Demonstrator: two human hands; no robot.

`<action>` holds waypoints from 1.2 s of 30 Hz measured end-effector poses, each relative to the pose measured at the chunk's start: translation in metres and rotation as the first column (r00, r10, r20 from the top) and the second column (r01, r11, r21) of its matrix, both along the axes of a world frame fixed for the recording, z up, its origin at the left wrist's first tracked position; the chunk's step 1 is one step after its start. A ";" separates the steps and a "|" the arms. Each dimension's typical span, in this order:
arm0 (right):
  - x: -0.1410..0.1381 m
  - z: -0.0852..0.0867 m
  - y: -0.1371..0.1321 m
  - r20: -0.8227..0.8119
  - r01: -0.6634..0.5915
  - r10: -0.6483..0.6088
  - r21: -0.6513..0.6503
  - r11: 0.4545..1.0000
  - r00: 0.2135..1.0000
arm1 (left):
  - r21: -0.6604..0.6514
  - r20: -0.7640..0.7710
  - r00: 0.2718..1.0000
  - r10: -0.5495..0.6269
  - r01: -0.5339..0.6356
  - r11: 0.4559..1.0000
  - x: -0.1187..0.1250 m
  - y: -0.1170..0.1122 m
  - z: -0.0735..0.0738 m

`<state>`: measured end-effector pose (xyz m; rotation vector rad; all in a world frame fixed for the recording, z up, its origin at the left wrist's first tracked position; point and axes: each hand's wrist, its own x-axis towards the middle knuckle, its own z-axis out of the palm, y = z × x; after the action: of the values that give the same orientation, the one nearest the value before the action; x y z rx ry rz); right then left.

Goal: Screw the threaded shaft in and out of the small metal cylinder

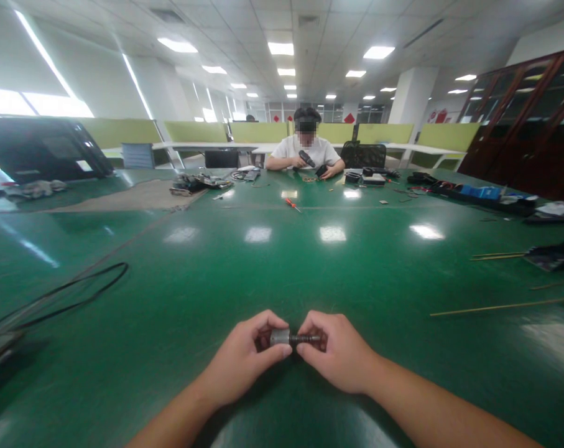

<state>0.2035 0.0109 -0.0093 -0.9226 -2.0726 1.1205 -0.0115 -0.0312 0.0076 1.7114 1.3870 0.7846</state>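
Observation:
Both my hands meet over the near edge of a green table [282,274]. My left hand [244,358] is closed round the grey metal end of a small cylindrical part [282,338]. My right hand [340,358] pinches the dark threaded end [307,339] of the same piece. The part lies level between my fingertips, just above the table top.
A black cable [71,295] loops at the left. Thin wooden sticks [496,306] and a dark flat piece [554,255] lie at the right. A red screwdriver [291,204] rests mid-table. Across the table a person in white [305,155] handles a dark tool among scattered parts.

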 end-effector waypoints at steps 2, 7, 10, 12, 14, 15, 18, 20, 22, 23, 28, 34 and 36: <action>0.000 0.001 0.000 0.001 -0.003 0.003 -0.016 1.000 1.000 | -0.002 0.001 1.000 -0.002 0.002 1.000 0.000 0.000 0.000; 0.001 0.000 0.000 0.009 -0.008 0.008 -0.036 0.999 1.000 | -0.016 0.001 1.000 0.013 -0.013 1.000 0.002 0.000 0.003; 0.000 -0.001 -0.001 0.001 -0.010 0.010 -0.038 0.999 1.000 | -0.007 -0.003 1.000 0.012 -0.012 1.000 0.001 0.000 0.002; 0.000 -0.003 -0.001 -0.006 -0.013 0.013 -0.045 0.999 1.000 | -0.007 -0.003 1.000 0.011 -0.011 1.000 0.000 0.000 0.000; 0.000 -0.004 -0.001 -0.006 -0.015 0.015 -0.048 0.999 1.000 | -0.011 -0.001 1.000 0.009 -0.009 1.000 0.000 0.000 -0.001; 0.000 -0.005 0.000 -0.004 -0.014 0.014 -0.046 0.999 1.000 | -0.010 0.000 1.000 0.009 -0.009 1.000 0.000 0.000 -0.002; 0.000 -0.005 0.000 0.004 -0.014 0.014 -0.038 0.999 1.000 | -0.006 0.003 1.000 0.016 -0.016 1.000 -0.001 0.000 -0.002; 0.000 -0.005 0.000 0.006 -0.014 0.014 -0.036 0.999 1.000 | -0.008 0.008 1.000 0.015 -0.015 1.000 -0.001 0.000 -0.002; 0.000 -0.004 0.000 0.002 -0.014 0.014 -0.038 0.999 1.000 | -0.010 0.015 1.000 0.008 -0.008 1.000 -0.001 0.000 -0.002; 0.000 -0.004 0.000 0.002 -0.014 0.014 -0.040 0.999 1.000 | -0.012 0.017 1.000 0.007 -0.006 1.000 -0.001 0.000 -0.001; 0.001 -0.002 0.000 0.005 -0.012 0.013 -0.039 0.999 1.000 | -0.026 0.025 1.000 0.004 -0.003 1.000 0.001 -0.001 0.001; 0.002 -0.002 -0.001 0.008 -0.011 0.012 -0.037 0.999 1.000 | -0.020 0.032 0.999 0.012 -0.011 1.000 0.000 0.000 -0.001; 0.002 -0.002 -0.001 0.009 -0.009 0.009 -0.040 0.999 1.000 | -0.018 0.039 0.999 0.009 -0.009 1.000 -0.001 0.000 -0.002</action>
<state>0.2050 0.0096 -0.0115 -0.9396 -2.0702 1.1684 -0.0121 -0.0313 0.0060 1.6688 1.3722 0.8043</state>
